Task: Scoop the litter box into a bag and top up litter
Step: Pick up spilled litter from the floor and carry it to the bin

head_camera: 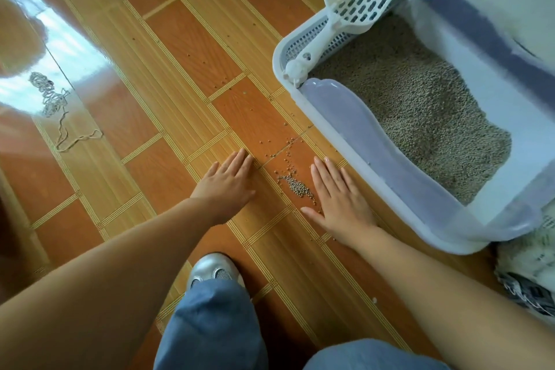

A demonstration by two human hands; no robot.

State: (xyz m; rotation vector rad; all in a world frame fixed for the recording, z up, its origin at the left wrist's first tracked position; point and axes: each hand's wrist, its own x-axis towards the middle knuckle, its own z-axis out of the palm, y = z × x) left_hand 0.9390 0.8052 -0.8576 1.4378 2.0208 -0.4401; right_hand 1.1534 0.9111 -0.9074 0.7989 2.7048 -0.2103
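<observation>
A white and lavender litter box (354, 129) stands on the floor at the right, filled with grey-beige litter (420, 105). A white slotted scoop (345, 9) lies across its far corner on a mesh step. Spilled litter pellets (295, 185) lie on the tiles beside the box. My left hand (228, 180) lies flat on the floor left of the pellets, fingers straight. My right hand (339, 198) lies flat on the floor just right of the small pile, its thumb side touching the pellets. Neither hand holds anything.
Orange and wood-pattern floor tiles (168, 105) spread out to the left. A tangled grey cord (51, 99) lies at the far left. My silver shoe (213, 270) and blue-jeaned knees are at the bottom. A printed white bag (528, 273) sits at the lower right, behind the box.
</observation>
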